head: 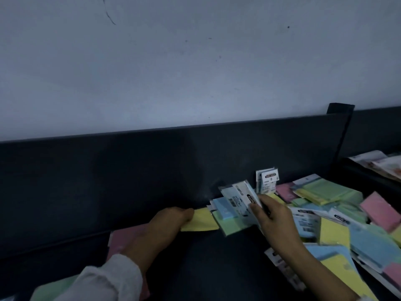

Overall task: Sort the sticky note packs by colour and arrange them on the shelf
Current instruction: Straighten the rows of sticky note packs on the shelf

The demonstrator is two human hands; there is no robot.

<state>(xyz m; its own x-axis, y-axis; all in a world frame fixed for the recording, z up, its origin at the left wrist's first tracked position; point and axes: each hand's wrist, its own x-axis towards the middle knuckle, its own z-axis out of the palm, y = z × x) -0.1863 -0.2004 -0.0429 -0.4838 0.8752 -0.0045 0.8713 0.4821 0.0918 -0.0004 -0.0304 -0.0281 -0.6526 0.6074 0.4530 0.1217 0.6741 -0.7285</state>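
Reaching toward the middle of the frame, the left hand (165, 224) has its fingers (186, 213) curled together over the left end of a yellow pack (201, 220). That pack lies flat on the dark shelf (217, 268), close to the shelf's black back panel (130, 170); the thumb is hidden. A grey sleeve (108, 279) covers the forearm at lower left. Under the wrist lies a pink pack (123, 240), and a green pack (52, 287) shows in the lower left corner.

Just right of centre, the right hand (273, 220) pinches a blue-and-green pack (230, 216) by its white header card, thumb on top and fingers behind. The pack is tilted and raised, and its lower corner overlaps the right end of the yellow pack.

On the right of the frame spreads a loose pile of packs (347, 224) in pink, green, yellow and blue, lying at mixed angles. Behind the right hand, a few upright packs (268, 179) lean against the back panel. A pale wall (195, 61) fills the upper half of the frame.
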